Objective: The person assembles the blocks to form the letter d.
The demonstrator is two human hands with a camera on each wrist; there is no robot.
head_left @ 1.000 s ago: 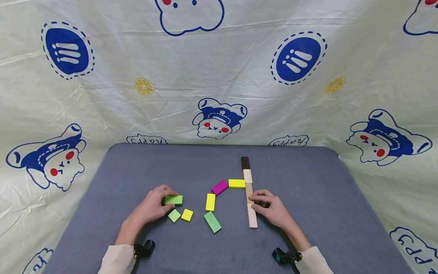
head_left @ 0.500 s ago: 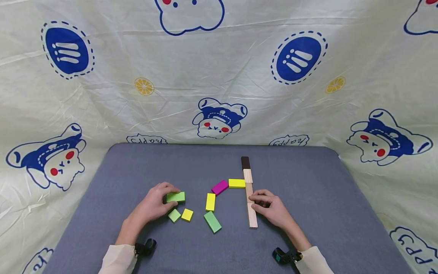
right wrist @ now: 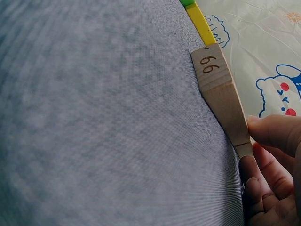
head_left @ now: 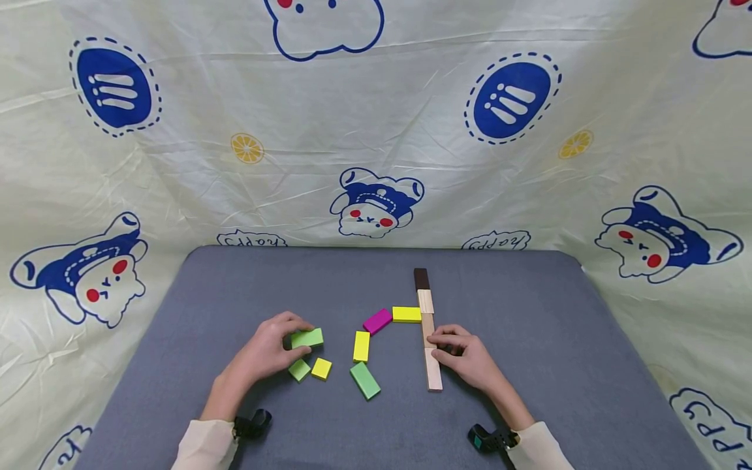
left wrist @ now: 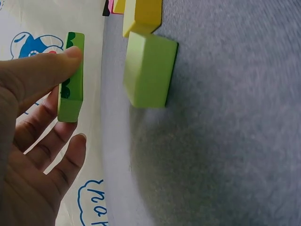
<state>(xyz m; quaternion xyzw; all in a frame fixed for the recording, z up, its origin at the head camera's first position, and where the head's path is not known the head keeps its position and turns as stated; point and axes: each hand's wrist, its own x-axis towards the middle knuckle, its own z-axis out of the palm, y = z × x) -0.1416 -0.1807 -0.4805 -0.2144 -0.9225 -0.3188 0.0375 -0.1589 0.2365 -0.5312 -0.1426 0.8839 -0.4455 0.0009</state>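
My left hand [head_left: 272, 347] pinches a light green block [head_left: 307, 337] between thumb and fingers; the left wrist view shows dark markings along one side. Just below it sit a smaller light green block [head_left: 299, 371] and a small yellow block [head_left: 321, 369]. My right hand [head_left: 467, 356] rests its fingertips against the right side of a straight column of blocks, at the join of two plain wooden blocks [head_left: 433, 372]. One wooden block [right wrist: 218, 87] bears the number 66 in the right wrist view. A pale block [head_left: 425, 301] and a dark brown block [head_left: 422, 279] top the column.
Left of the column, a yellow block [head_left: 407, 314], a magenta block [head_left: 377, 321], another yellow block [head_left: 361, 346] and a green block [head_left: 365, 380] form a curve. Everything lies on a grey cloth-covered table [head_left: 499, 281], with a printed curtain [head_left: 411, 98] behind.
My left hand has moved slightly right and away from me, carrying the light green block with it. My right hand and the other blocks have stayed put.
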